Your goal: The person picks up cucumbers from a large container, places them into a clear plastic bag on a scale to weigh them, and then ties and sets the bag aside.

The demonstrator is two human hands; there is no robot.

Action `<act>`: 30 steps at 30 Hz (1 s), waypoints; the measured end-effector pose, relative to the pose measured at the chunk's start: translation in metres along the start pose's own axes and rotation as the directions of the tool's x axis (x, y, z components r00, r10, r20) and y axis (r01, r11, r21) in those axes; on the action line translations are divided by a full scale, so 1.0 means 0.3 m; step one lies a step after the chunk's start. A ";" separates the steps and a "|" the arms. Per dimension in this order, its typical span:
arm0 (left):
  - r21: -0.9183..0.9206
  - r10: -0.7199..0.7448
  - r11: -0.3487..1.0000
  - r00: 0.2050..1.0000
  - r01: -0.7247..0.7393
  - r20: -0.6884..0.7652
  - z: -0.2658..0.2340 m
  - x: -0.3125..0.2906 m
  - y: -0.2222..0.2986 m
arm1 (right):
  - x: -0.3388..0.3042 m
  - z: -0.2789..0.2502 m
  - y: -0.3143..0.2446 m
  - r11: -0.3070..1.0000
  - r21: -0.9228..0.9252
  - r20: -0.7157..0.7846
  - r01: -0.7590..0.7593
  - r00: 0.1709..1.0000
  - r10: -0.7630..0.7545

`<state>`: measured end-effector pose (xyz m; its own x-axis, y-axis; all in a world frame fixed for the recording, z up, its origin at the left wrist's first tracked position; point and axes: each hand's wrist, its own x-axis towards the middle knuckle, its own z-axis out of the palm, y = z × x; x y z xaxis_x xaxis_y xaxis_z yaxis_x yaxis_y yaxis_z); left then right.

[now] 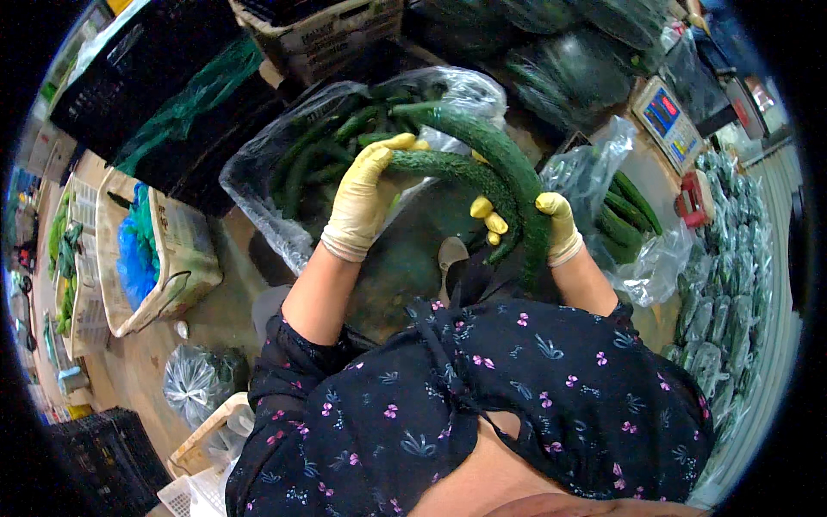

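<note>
Two long, curved dark-green cucumbers are held up in front of me. My right hand (pixel 562 227), in a pale yellow glove, wraps around both, its thumb on the near side and fingertips showing past the inner one. My left hand (pixel 360 198), gloved alike, closes on the far-left end of the inner cucumber (pixel 448 165). The outer cucumber (pixel 488 136) arches above it, its far end free of my left hand. Beyond and below lies a clear plastic liner (pixel 245 164) full of more cucumbers (pixel 301 168). To the right, an open clear bag (pixel 659 267) holds several cucumbers (pixel 627 207).
A digital scale display (pixel 668 125) stands at the right, by a red-and-white device (pixel 693 200). Rows of bagged cucumbers (pixel 732 258) line the right side. Black crates (pixel 164 95) rise far left; a white crate (pixel 185 246) with blue plastic and a tied bag (pixel 202 383) sit left.
</note>
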<state>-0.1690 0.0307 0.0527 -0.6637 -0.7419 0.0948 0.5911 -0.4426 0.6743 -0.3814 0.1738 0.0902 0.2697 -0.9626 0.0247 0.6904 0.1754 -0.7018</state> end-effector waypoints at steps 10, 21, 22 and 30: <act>0.347 -0.443 0.865 0.877 0.363 0.186 0.287 -0.086 -0.137 | -0.049 0.025 -0.138 0.907 0.244 -0.132 0.344 0.938 -0.321; 0.597 -0.589 0.732 0.744 0.327 0.315 0.557 -0.117 -0.255 | -0.220 0.094 -0.156 0.842 -0.052 -0.157 0.536 0.829 -0.537; 0.633 -0.591 0.715 0.742 0.298 0.318 0.577 -0.113 -0.254 | -0.250 0.111 -0.177 0.805 -0.160 -0.114 0.572 0.799 -0.590; 0.759 -0.545 0.648 0.660 -0.060 0.518 0.711 -0.035 -0.326 | -0.582 0.130 -0.317 0.546 -0.437 -0.102 0.714 0.564 -0.819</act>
<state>-0.3175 0.1892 0.1421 -0.9972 0.0123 0.0742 0.0752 0.1397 0.9873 -0.4679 0.3333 0.1802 -0.4821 -0.7079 0.5162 0.2764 -0.6820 -0.6771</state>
